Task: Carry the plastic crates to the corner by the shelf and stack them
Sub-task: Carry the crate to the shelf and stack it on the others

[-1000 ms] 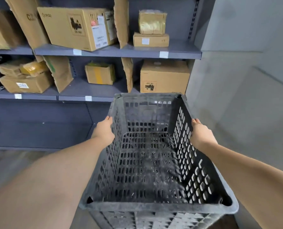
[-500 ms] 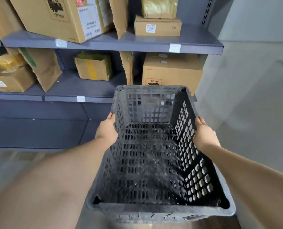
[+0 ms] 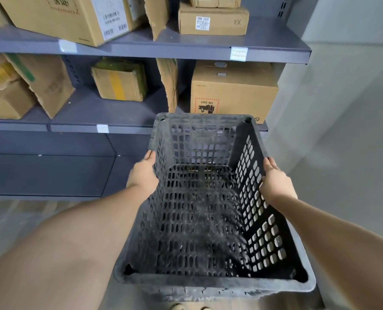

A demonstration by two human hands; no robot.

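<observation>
A person holds a black plastic crate out in front of them, off the floor, with its open top facing up and nothing inside. The left hand grips the crate's left wall from outside, just under the rim, fingers pointing toward the far end. The right hand grips the right wall the same way. The crate's walls and bottom are perforated with rows of slots. Its far end sits close to the front edge of the lower board of a grey metal shelf, near the shelf's right end. On that lower board, right behind the crate, stands a cardboard box with a red-bordered label, and further left a smaller box with yellow tape. On the upper board rests a flat box with a white sticker. To the right rises a pale wall.
</observation>
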